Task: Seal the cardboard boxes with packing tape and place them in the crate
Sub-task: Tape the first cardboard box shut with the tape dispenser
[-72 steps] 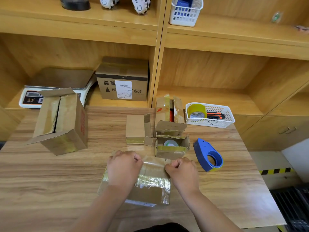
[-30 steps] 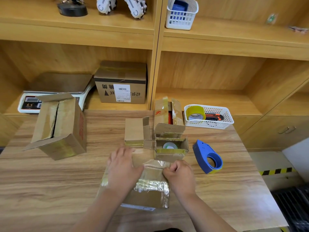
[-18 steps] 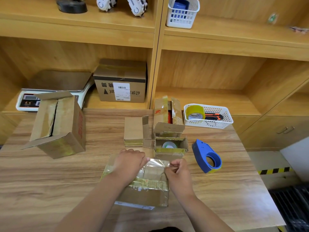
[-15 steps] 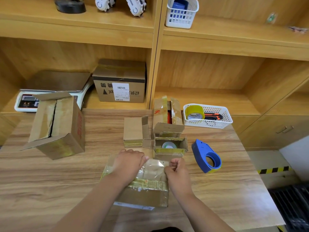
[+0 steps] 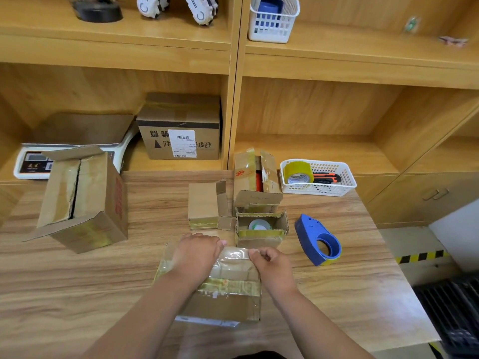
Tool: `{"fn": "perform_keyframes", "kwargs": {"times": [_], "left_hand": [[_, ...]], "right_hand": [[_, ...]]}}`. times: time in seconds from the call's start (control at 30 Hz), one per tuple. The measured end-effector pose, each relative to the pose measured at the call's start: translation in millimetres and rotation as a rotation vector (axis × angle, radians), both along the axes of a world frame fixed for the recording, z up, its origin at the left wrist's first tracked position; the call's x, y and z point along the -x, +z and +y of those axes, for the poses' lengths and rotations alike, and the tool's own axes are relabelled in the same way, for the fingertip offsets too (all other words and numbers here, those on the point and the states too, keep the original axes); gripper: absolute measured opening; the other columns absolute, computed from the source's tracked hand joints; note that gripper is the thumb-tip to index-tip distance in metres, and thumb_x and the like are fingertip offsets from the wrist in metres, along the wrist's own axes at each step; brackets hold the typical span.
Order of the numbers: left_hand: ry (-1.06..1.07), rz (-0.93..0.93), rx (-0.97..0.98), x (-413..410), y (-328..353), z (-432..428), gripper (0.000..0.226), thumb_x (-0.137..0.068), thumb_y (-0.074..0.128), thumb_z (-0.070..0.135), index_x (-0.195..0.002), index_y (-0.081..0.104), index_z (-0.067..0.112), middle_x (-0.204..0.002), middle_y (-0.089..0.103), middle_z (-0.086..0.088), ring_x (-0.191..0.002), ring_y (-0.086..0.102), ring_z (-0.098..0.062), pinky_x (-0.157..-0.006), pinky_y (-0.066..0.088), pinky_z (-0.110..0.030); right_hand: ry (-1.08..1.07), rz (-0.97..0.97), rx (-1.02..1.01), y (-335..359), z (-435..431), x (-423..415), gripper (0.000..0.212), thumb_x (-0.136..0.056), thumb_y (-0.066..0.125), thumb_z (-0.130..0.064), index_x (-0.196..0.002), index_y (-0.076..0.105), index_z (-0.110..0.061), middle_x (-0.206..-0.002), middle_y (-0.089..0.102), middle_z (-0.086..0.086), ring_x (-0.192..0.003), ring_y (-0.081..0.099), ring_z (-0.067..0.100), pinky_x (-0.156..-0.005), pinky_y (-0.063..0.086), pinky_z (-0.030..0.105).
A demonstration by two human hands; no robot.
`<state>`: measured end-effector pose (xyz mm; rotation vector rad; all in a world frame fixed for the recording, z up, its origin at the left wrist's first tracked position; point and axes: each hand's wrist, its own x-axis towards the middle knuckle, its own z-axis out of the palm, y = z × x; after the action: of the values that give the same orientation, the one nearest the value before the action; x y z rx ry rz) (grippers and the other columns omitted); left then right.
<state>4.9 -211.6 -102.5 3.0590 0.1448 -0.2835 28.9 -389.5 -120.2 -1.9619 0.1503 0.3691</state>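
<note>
A flat cardboard box [image 5: 228, 299] wrapped in shiny clear tape lies on the wooden table [image 5: 77, 294] in front of me. My left hand [image 5: 195, 255] rests palm down on the box's top left part, its fingers curled over the far edge. My right hand [image 5: 269, 263] is closed at the far right edge, pinching the tape there. A blue tape dispenser [image 5: 317, 240] lies on the table to the right, apart from both hands. No crate is in view.
Small open boxes [image 5: 260, 226] stand just beyond my hands. A large open box [image 5: 83, 200] lies on its side at the left. A white basket [image 5: 337, 186] with a tape roll [image 5: 298, 172] sits at the back right. Shelves hold a labelled box [image 5: 181, 125] and a scale [image 5: 26, 161].
My left hand slid from the middle of the box top up to its far edge. My right hand kept pinching the tape at the far right edge. The box barely moved.
</note>
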Motion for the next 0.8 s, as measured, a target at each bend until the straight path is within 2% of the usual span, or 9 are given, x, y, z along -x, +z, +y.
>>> {"fn": "perform_keyframes", "kwargs": {"times": [0.07,0.17,0.3,0.37,0.47,0.53,0.63,0.7,0.8], "left_hand": [[0.001,-0.001,0.0,0,-1,0,0.05,-0.103,0.016,0.042,-0.097,0.062,0.022,-0.095,0.067,0.0,-0.094,0.057,-0.02,-0.089,0.034,-0.03],[0.0,-0.015,-0.014,0,-1,0,0.051,-0.103,0.015,0.042,-0.095,0.062,0.023,-0.094,0.068,0.0,-0.093,0.057,-0.021,-0.087,0.035,-0.03],[-0.013,-0.018,-0.044,1,-2,-2,0.053,-0.102,0.016,0.046,-0.094,0.063,0.023,-0.092,0.069,-0.002,-0.093,0.058,-0.022,-0.088,0.036,-0.031],[-0.012,-0.012,-0.064,1,-1,-3,0.055,-0.101,0.017,0.048,-0.094,0.065,0.023,-0.093,0.069,-0.002,-0.095,0.058,-0.023,-0.088,0.036,-0.03],[-0.019,0.001,-0.069,-1,0,-3,0.054,-0.102,0.016,0.047,-0.098,0.064,0.023,-0.097,0.069,-0.002,-0.097,0.058,-0.022,-0.09,0.035,-0.03],[-0.024,-0.006,-0.067,-1,0,-3,0.053,-0.102,0.015,0.045,-0.1,0.064,0.023,-0.098,0.069,-0.002,-0.098,0.057,-0.022,-0.092,0.034,-0.03],[-0.034,-0.023,-0.082,1,-1,-3,0.053,-0.103,0.015,0.043,-0.099,0.062,0.021,-0.096,0.068,-0.002,-0.096,0.058,-0.022,-0.093,0.034,-0.029],[-0.037,-0.022,-0.079,1,-1,-2,0.052,-0.103,0.014,0.042,-0.101,0.061,0.02,-0.095,0.068,-0.003,-0.094,0.058,-0.023,-0.091,0.034,-0.028],[-0.043,-0.017,-0.082,-1,-2,-1,0.05,-0.103,0.015,0.043,-0.104,0.061,0.021,-0.096,0.068,-0.004,-0.093,0.058,-0.024,-0.086,0.035,-0.028]], "right_hand": [[-0.012,0.017,-0.006,-2,-1,1,0.03,-0.089,0.064,-0.029,-0.06,0.062,-0.022,-0.053,0.058,-0.012,-0.055,0.051,0.003,-0.058,0.042,0.021],[-0.031,0.06,0.027,-1,4,-4,0.044,-0.088,0.061,-0.04,-0.051,0.047,-0.021,-0.043,0.045,-0.013,-0.051,0.043,0.01,-0.055,0.036,0.026],[0.04,0.114,0.211,7,20,-8,0.038,-0.074,0.065,-0.061,-0.084,0.063,-0.024,-0.072,0.062,-0.012,-0.072,0.059,0.009,-0.064,0.042,0.027],[0.021,0.115,0.194,6,24,-8,0.039,-0.075,0.067,-0.058,-0.083,0.064,-0.021,-0.077,0.066,-0.007,-0.076,0.061,0.013,-0.067,0.044,0.028],[-0.006,0.133,0.079,4,18,-8,0.04,-0.082,0.065,-0.049,-0.061,0.055,-0.016,-0.054,0.053,-0.007,-0.055,0.049,0.014,-0.057,0.037,0.029],[-0.011,0.176,-0.034,5,11,-8,0.043,-0.088,0.062,-0.041,-0.053,0.051,-0.018,-0.049,0.05,-0.006,-0.053,0.046,0.016,-0.057,0.038,0.029],[0.019,0.226,-0.127,8,4,-7,0.033,-0.094,0.056,-0.036,-0.072,0.068,-0.014,-0.07,0.07,0.005,-0.067,0.064,0.018,-0.065,0.049,0.025],[0.031,0.249,-0.147,7,2,-7,0.036,-0.096,0.052,-0.036,-0.085,0.07,-0.007,-0.08,0.073,0.009,-0.072,0.067,0.016,-0.068,0.051,0.024],[0.007,0.267,-0.182,6,-4,-7,0.04,-0.098,0.046,-0.038,-0.083,0.071,-0.01,-0.079,0.074,0.004,-0.071,0.067,0.012,-0.068,0.05,0.023]]}}
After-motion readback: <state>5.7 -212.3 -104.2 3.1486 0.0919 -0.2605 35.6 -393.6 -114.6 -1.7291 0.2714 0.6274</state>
